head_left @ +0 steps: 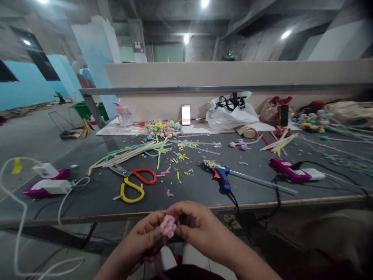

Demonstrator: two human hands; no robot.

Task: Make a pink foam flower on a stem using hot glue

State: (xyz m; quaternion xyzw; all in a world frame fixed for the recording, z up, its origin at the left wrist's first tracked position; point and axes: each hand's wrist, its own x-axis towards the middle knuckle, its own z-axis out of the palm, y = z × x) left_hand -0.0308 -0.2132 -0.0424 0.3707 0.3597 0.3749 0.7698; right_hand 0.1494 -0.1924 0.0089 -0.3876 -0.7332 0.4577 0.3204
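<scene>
Both hands meet just in front of the table's near edge, around a small pink fuzzy flower (168, 226) of bunched petals. My left hand (145, 237) is closed on it from the left, thumb against its side. From the right, my right hand (192, 223) pinches the flower's edge with curled fingers. A blurred pink strand hangs below the left hand. On the table beyond lie scissors (134, 186) with one red and one yellow handle, and a blue hot glue gun (222, 178) with a clear glue stick (264, 182) in its back.
Fuzzy pipe cleaners (131, 153) and several finished flowers (164, 127) cover the table's (192, 194) left and middle. Purple power strips (290, 171) with cables sit at both sides. A bottle (124, 118), a phone (185, 115) and a white bag (230, 112) stand at the back.
</scene>
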